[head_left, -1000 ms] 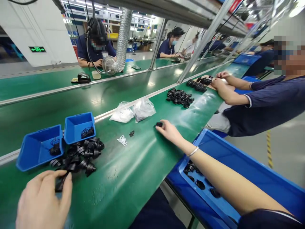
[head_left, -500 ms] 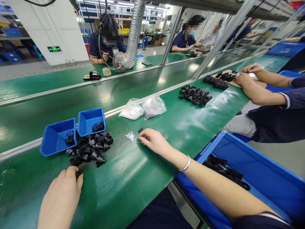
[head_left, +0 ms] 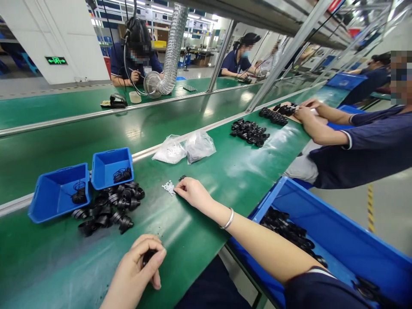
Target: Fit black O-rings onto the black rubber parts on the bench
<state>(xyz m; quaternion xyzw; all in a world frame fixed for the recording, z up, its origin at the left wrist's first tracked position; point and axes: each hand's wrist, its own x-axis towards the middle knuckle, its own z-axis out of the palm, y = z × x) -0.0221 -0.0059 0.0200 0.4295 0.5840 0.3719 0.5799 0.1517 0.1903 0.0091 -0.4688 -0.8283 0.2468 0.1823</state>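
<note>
"What is the left hand [head_left: 137, 268] doing?"

"It is holding a black piece [head_left: 148, 257] near the front edge of the green tabletop [head_left: 186, 234]. The fingers are closing tight around it, so only a bit of it is showing."

"And the right hand [head_left: 195, 194]?"

"It is reaching to the small white bits [head_left: 167, 186]. Its finger and thumb tips are sitting close together at the side of them. I cannot tell if they are gripping a bit. A silver bracelet [head_left: 229, 219] is circling that wrist."

"What is lying close by?"

"Some tiny dark bits [head_left: 182, 177] are lying just behind the right hand. Two clear bags, a left one [head_left: 170, 151] and a right one [head_left: 201, 149], are standing farther back. Over on the left, a pile of black parts [head_left: 112, 205] is lying in front of two blue bins, one bigger [head_left: 41, 201] and one smaller [head_left: 109, 162]. Both bins are holding black cords [head_left: 122, 174]."

"What is sitting under the right arm?"

"A long blue tub [head_left: 325, 214] is sitting beside the tabletop, and more black parts are lying in it. Farther along, a co-worker [head_left: 350, 141] is working with both hands by more black things [head_left: 273, 115]."
</note>
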